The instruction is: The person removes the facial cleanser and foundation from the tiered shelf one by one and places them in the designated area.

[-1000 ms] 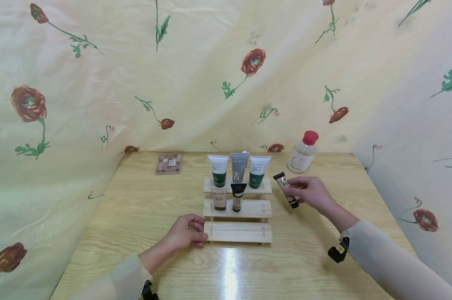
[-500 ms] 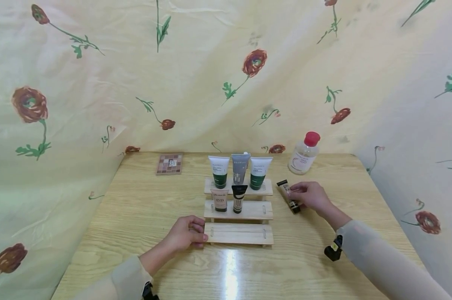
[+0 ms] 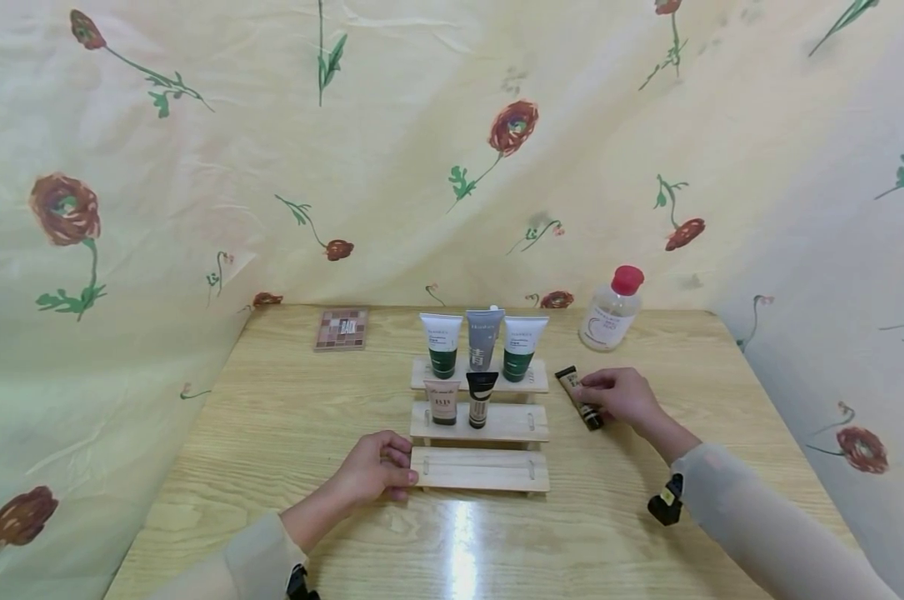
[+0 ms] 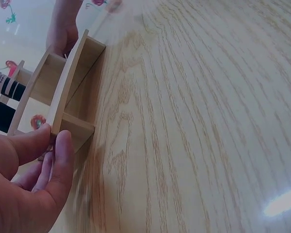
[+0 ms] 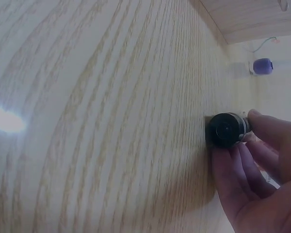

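Observation:
My left hand (image 3: pixel 372 472) pinches the left end of the lowest step of a wooden tiered rack (image 3: pixel 481 469); in the left wrist view thumb and index finger meet at that board's corner. Right of the rack, my right hand (image 3: pixel 622 395) holds a small black and gold tube (image 3: pixel 574 389) that lies at a slant on or just over the table. Its round black cap (image 5: pixel 225 130) faces the right wrist camera. On the middle step stand a pink tube (image 3: pixel 442 402) and a black tube (image 3: pixel 479 402). Two white-green tubes (image 3: pixel 442 343) flank a grey tube (image 3: pixel 484 340) on the top step.
A clear bottle with a red cap (image 3: pixel 627 281) stands at the back right. At the back left an eyeshadow palette (image 3: pixel 342 328) lies flat on the wooden table (image 3: pixel 294 400). A flowered cloth (image 3: pixel 392 150) hangs behind and beside the table.
My right hand has lowered the black and gold tube toward the table, slightly nearer me. The left hand keeps its hold on the rack.

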`<state>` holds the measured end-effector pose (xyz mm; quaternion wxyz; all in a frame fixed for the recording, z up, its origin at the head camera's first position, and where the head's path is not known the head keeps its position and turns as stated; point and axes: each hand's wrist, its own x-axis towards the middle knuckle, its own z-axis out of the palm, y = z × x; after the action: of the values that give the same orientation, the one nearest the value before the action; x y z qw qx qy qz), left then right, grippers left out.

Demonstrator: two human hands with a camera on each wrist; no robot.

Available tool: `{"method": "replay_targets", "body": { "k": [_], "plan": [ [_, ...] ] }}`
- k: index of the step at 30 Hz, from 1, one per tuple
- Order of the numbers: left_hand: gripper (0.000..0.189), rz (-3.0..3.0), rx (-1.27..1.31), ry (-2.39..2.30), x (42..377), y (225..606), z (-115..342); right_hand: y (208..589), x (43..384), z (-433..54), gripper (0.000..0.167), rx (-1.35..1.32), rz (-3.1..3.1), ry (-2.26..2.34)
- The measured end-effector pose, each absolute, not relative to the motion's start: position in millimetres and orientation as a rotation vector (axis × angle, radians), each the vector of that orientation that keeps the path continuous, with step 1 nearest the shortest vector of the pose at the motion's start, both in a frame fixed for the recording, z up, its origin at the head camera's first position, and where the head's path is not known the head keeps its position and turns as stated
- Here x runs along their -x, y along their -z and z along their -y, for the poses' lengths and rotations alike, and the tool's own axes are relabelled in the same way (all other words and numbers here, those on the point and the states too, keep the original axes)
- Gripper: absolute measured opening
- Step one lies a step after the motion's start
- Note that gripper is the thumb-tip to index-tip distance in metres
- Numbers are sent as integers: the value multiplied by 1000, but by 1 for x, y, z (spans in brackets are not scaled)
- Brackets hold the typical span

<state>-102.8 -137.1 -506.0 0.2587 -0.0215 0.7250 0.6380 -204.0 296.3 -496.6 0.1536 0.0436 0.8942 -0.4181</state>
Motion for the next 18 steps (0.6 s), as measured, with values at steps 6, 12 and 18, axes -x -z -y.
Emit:
{"method": "replay_targets", "body": {
  "k": [6, 12, 18],
  "plan": [
    [44, -1969, 47, -1728, 102, 506, 137, 475, 194, -297, 54, -72, -2653, 1185],
    [44, -1986, 42, -1721, 102, 503, 137, 438, 180, -290, 40, 81, -2776, 1206],
    [45, -1987, 41, -1710, 102, 502, 137, 406, 161, -267, 31, 244, -2811, 1253]
  ]
}}
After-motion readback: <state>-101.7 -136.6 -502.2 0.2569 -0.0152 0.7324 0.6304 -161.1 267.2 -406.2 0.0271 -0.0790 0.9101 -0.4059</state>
